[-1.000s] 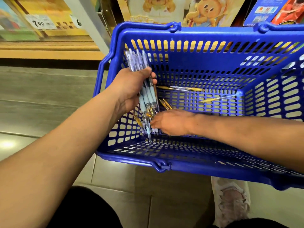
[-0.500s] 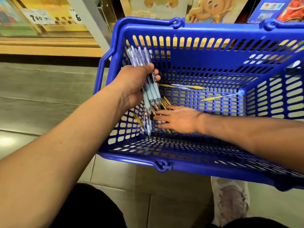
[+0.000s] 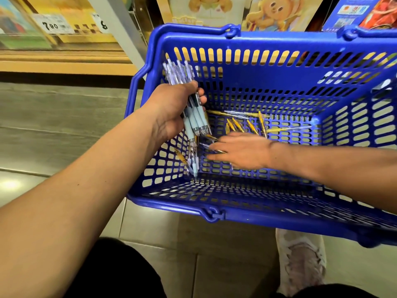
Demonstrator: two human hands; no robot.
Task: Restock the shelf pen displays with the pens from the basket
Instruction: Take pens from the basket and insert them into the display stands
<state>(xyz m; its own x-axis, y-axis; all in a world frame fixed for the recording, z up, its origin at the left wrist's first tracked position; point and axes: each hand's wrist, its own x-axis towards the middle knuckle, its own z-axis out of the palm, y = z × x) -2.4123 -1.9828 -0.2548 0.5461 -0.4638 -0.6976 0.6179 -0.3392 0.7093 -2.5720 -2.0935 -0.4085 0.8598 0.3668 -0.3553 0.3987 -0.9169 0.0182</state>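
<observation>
Presently clasps blue-grip pens bundled in left hand, likely sorting by colour. Spreads right hand flat, grasping nothing, over yellow pens on basket floor.

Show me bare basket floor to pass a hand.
Bare: the blue plastic basket's floor between its near wall and the right hand. Crowded: yellow pens scattered toward the far wall; left hand gripping pale-blue pens by the left wall.

The left hand and right hand are bare, and so are both forearms up to the frame's edge. Black cloth covers the left thigh. One foot wears a pale pinkish-white trainer with laces and a worn, mottled upper.
</observation>
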